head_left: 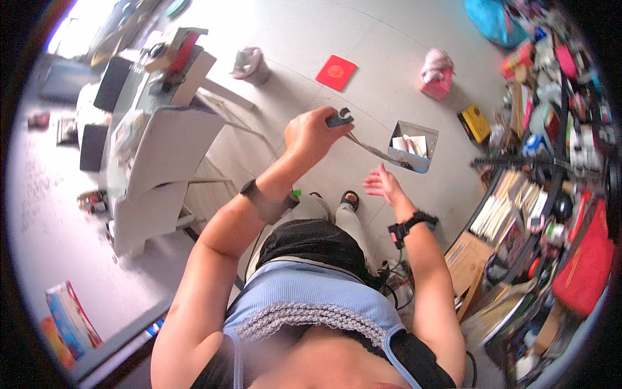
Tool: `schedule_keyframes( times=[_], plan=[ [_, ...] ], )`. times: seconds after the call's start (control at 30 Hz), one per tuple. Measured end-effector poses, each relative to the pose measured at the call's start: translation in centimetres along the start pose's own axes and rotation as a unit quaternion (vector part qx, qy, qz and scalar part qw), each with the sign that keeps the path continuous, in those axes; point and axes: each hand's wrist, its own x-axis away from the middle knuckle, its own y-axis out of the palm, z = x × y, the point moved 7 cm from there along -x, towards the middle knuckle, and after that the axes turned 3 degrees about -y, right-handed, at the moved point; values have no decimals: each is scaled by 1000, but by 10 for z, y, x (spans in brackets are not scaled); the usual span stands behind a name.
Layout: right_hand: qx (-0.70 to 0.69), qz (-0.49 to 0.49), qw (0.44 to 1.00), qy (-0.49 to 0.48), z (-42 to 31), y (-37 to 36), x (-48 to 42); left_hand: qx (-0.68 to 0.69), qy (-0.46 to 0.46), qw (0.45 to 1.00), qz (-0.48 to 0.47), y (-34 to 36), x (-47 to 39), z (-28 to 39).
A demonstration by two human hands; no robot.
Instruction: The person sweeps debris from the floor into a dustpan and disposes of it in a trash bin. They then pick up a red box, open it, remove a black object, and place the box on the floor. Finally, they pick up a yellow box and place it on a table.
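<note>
My left hand (313,127) is raised over the floor and grips a small dark grey object (339,118) with a pale curved piece on it; its exact kind is unclear. A strap or cord (371,148) hangs from it towards a box (413,163) with papers inside, at the right. Just below that box is my right hand (384,185), fingers spread, holding nothing. Both wrists wear black bands. A red booklet or card (336,72) lies flat on the tiled floor beyond my left hand.
White chair (170,146) and a cluttered table stand at the left. A waste bin (251,67), a pink container (437,75) and a yellow box (474,123) are on the floor. Crowded shelves (515,194) line the right side.
</note>
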Motion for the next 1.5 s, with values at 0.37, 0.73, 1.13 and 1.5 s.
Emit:
schedule_keyframes(
  times=[0.37,0.73,1.13,1.5],
  plan=[
    [-460,-26,878,130,-143,206,-213,208,-124,959,145,-82,-44,-127],
    [-304,-75,937,155,-247,375,-332,278,-107,942,155,-133,-133,-228],
    [-77,-122,963,228,-313,408,-478,219,-60,939,259,-95,-259,-227],
    [34,-59,971,230,-397,363,-629,292,-71,920,252,-45,-358,-197]
  ],
)
